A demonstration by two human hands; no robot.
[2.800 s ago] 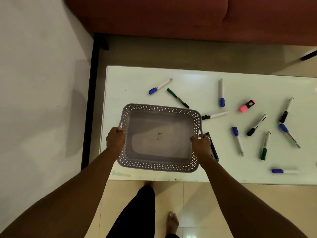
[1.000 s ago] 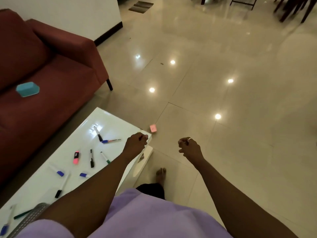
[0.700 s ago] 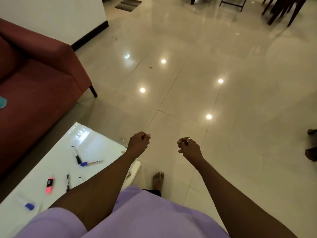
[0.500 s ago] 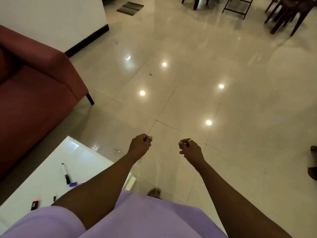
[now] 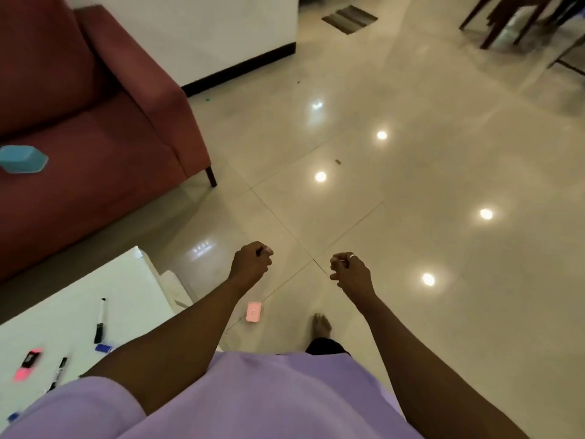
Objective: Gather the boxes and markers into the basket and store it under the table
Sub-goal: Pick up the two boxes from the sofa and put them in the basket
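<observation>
Both hands hang over the floor past the table's corner, the left hand and right hand loosely curled, apart, holding nothing. Markers lie on the table; a pink box sits on the floor just beside it, a blue box on the sofa beyond.

Both hands curled, empty, over floor; pink box on tiles beside table.
</observation>
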